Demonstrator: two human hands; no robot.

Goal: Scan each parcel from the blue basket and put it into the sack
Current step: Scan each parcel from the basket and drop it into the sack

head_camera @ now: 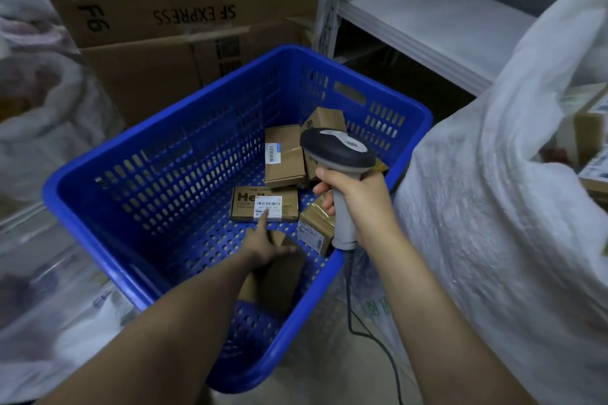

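The blue basket [184,148] stands on the floor with several brown cardboard parcels in its right half. My left hand [263,245] reaches down inside it; the forefinger points at the white label of a flat "Hello" parcel [245,204], and the hand rests over a plain brown parcel [283,276]. Whether it grips that parcel is unclear. My right hand [358,204] is shut on a grey and black barcode scanner [339,149], held above the basket's right side. The white woven sack [487,207] stands open at the right with boxes visible inside.
Large brown cartons [171,10] marked SF EXPRESS are stacked behind the basket. A white metal shelf [427,20] runs at the back right. Other white sacks [39,108] crowd the left. The scanner's black cable [371,335] trails down to the floor.
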